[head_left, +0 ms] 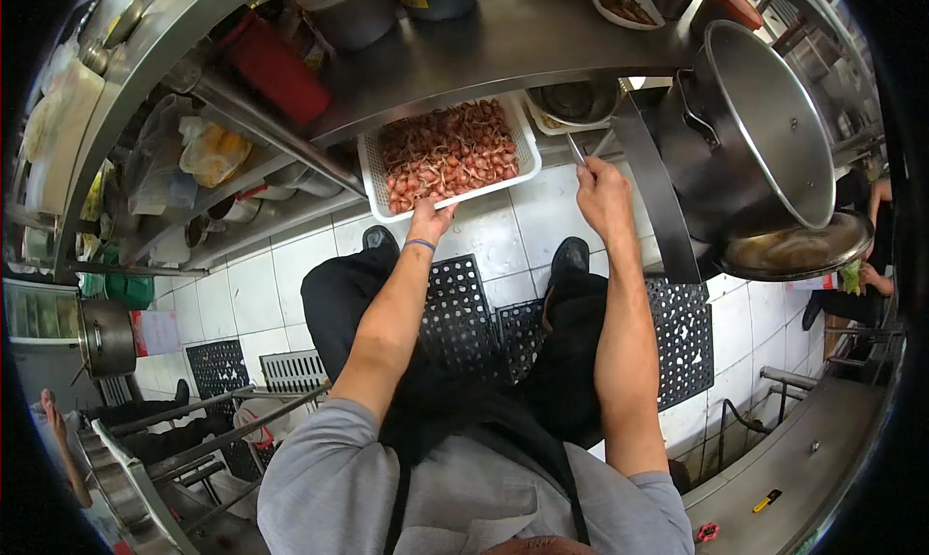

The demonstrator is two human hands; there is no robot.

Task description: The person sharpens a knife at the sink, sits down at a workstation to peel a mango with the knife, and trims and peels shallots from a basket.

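Observation:
A white perforated basket full of small red shallots sits partly under the steel counter. My left hand is at its near rim, fingers closed on the edge. To the right, my right hand is wrapped round the handle of a small knife, its blade pointing up and left, away from the basket. The knife's handle is mostly hidden in the fist.
The steel counter spans the top. A large steel pot stands at the right, above a round lid-like pan. Black perforated mats lie on the tiled floor. Other people are at the far left and far right edges.

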